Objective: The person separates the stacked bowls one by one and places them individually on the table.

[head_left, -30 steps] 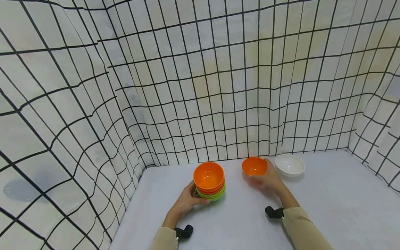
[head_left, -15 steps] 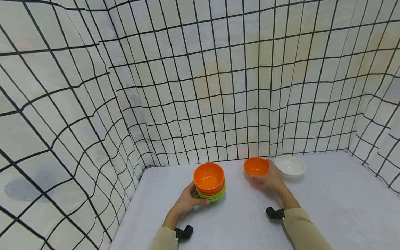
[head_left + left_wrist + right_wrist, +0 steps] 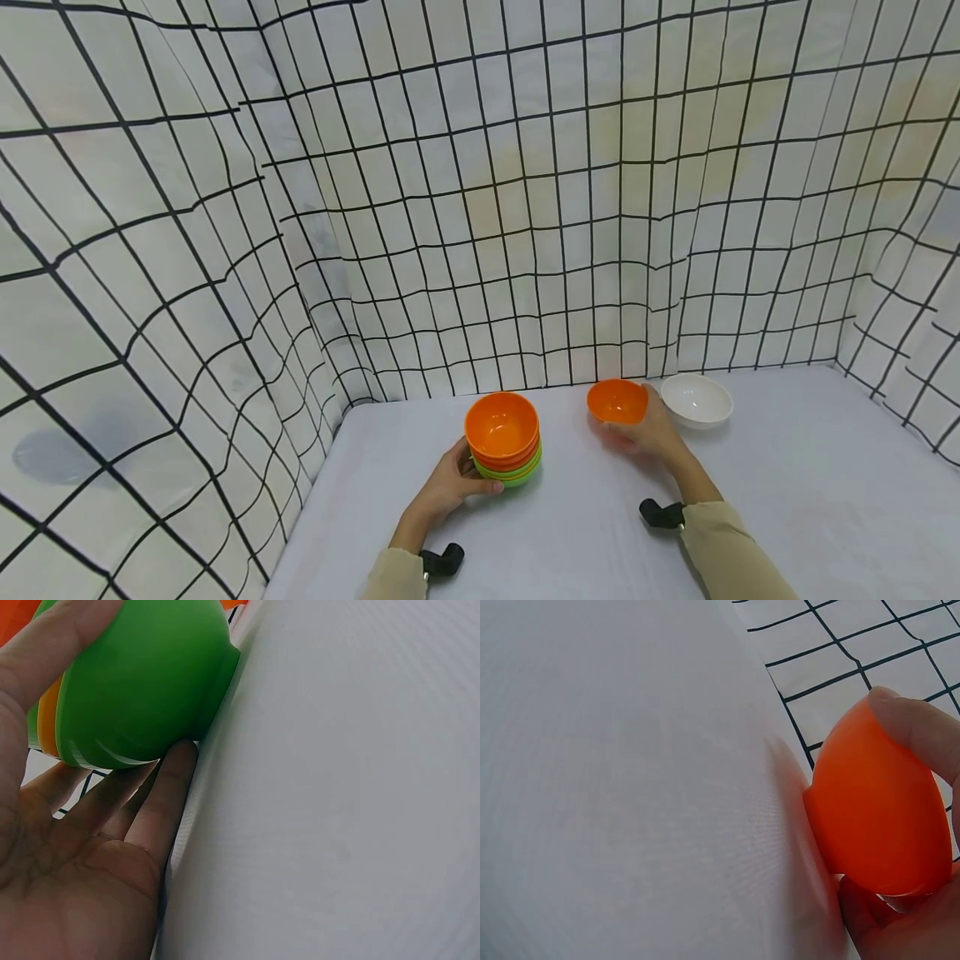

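Observation:
A stack of nested bowls (image 3: pixel 502 427), orange on top and green at the bottom, stands left of centre in the head view. My left hand (image 3: pixel 447 485) holds this stack from its left side, thumb across the front. In the left wrist view the green bottom bowl (image 3: pixel 150 682) sits at the table surface with fingers around its side. A single orange bowl (image 3: pixel 617 402) is farther right near the back edge. My right hand (image 3: pixel 648 427) grips it between thumb and fingers at its right side. The right wrist view shows this orange bowl's outer wall (image 3: pixel 881 810) close against the cloth.
A white bowl (image 3: pixel 696 401) stands just right of my right hand. White cloth covers the table (image 3: pixel 570 533). A white wall with black grid lines (image 3: pixel 480 208) rises along the back and both sides. Each wrist carries a black camera mount (image 3: pixel 442 559).
My right hand and the orange bowl have shifted slightly to the right, toward the white bowl. The left hand stays on the stack.

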Motion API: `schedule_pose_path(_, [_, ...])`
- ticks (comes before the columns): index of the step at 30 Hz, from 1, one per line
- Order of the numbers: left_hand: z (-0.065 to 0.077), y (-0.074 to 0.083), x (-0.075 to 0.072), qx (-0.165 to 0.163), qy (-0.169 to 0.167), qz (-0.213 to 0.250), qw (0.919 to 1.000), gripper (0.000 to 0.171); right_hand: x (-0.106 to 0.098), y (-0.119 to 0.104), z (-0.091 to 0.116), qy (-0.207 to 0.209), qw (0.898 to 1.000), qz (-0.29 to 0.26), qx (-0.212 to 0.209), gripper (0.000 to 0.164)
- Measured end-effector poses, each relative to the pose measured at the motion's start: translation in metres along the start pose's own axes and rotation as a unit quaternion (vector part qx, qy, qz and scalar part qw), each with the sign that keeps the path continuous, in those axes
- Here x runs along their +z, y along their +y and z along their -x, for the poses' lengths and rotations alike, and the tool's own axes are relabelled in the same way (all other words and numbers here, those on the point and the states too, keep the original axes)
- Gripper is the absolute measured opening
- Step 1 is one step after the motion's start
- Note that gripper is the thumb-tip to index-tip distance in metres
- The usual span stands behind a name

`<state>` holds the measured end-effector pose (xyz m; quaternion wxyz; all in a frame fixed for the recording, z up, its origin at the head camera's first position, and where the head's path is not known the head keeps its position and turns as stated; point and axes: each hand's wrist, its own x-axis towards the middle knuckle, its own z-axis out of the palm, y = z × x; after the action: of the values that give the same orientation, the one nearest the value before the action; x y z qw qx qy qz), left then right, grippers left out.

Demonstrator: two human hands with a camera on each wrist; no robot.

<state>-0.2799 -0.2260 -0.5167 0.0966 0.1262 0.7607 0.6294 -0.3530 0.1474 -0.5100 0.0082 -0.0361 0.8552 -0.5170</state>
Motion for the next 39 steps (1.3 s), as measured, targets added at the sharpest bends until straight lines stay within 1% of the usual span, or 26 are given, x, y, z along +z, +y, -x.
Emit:
schedule_pose_path(8, [0.0,-0.001,0.0001,0.001,0.002,-0.006,1.0,0.091,0.0,0.0019,-0.0008,0.011,1.0,0.024,0.0,0.115])
schedule_pose_path(12, [-0.0005,-0.002,0.0002,0.005,0.001,-0.011,0.9999,0.091,-0.0009,0.0042,-0.0014,0.013,1.0,0.012,0.001,0.114])
schedule_pose_path(19, [0.0008,0.0005,0.0007,0.002,0.0,-0.007,1.0,0.09,-0.005,0.0071,-0.0016,0.015,1.0,-0.008,-0.009,0.108])
schedule_pose_path(24, [0.0002,0.0003,0.0009,0.001,0.002,-0.009,1.0,0.09,-0.007,0.0087,-0.0017,0.009,1.0,-0.022,-0.001,0.109])
schedule_pose_path(28, [-0.0008,-0.0012,0.0003,0.001,0.004,-0.012,0.9999,0.09,-0.0079,0.0088,-0.0025,0.009,1.0,-0.021,0.003,0.111])
schedule_pose_path(32, [-0.0013,-0.0027,-0.0004,0.003,0.001,-0.01,0.9999,0.091,-0.0083,0.0072,-0.0017,0.008,1.0,-0.014,0.013,0.116])
schedule_pose_path(35, [-0.001,-0.0026,-0.0006,0.002,0.001,-0.009,1.0,0.092,-0.0088,0.0043,-0.0006,0.01,1.0,0.002,0.02,0.121])
schedule_pose_path(39, [-0.0003,-0.0017,-0.0002,-0.001,0.002,-0.009,1.0,0.092,-0.0096,-0.0008,0.0002,0.018,0.999,0.029,0.007,0.121])
